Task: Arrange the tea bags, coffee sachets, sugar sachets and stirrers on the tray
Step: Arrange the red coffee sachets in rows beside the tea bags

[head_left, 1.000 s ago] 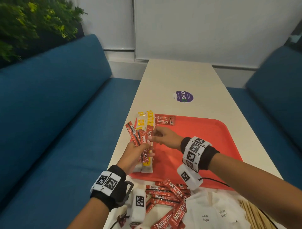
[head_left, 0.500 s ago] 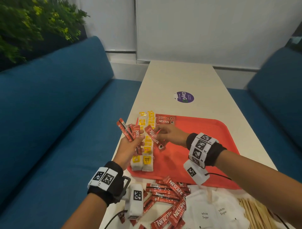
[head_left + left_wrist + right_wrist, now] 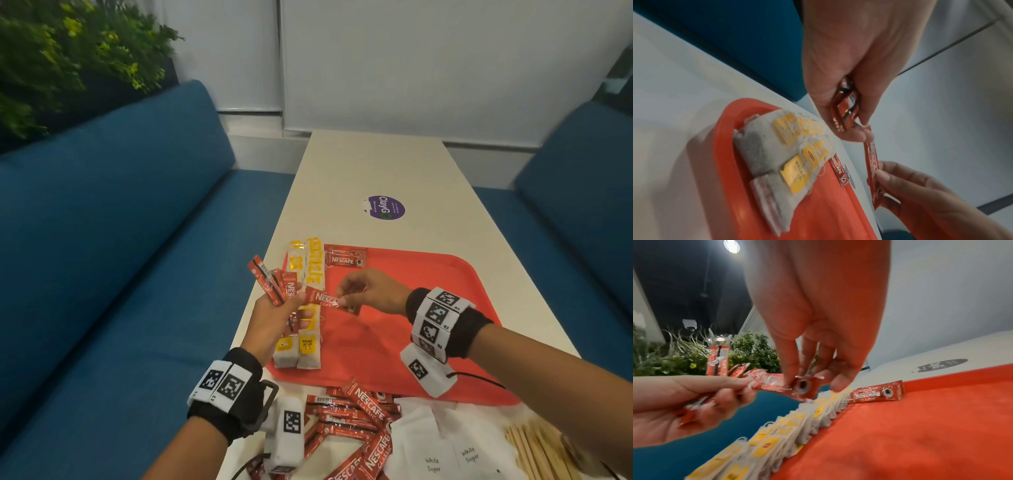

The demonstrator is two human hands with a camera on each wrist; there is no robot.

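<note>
From the head camera, the flat red plastic tray (image 3: 428, 270) lies on the long cream counter (image 3: 376, 164), its left rim close to the counter's left edge and a strip of bare counter along its right rim. Most of the tray's floor right of centre is bare red. Two rows of white paper tea bags with yellow tags (image 3: 310, 308) run along the tray's left rim, and one red foil coffee sachet on the tray (image 3: 345, 259) lies at the tray's far left corner. Above the tray's left side, the left hand (image 3: 274, 325) grips a fan of red sachets (image 3: 270, 284), fingers curled round them. The right hand (image 3: 371, 291) pinches a single red coffee sachet (image 3: 330, 299), whose other end reaches the left hand's fingertips. Nearer than the tray's front rim sit a loose pile of red coffee sachets (image 3: 356, 425), white paper sugar sachets (image 3: 445, 448) and pale wooden stirrers (image 3: 541, 452).

The left wrist view shows the left hand (image 3: 855, 65) clamped on the fan (image 3: 844, 112), and the single sachet (image 3: 872, 164) hanging above the tray's rim (image 3: 723, 146) beside the tea bags (image 3: 781, 159).

The right wrist view shows the right hand's (image 3: 818, 321) thumb and fingers closed on the single sachet's (image 3: 781, 385) printed end, above the tea bags (image 3: 789, 426).
</note>
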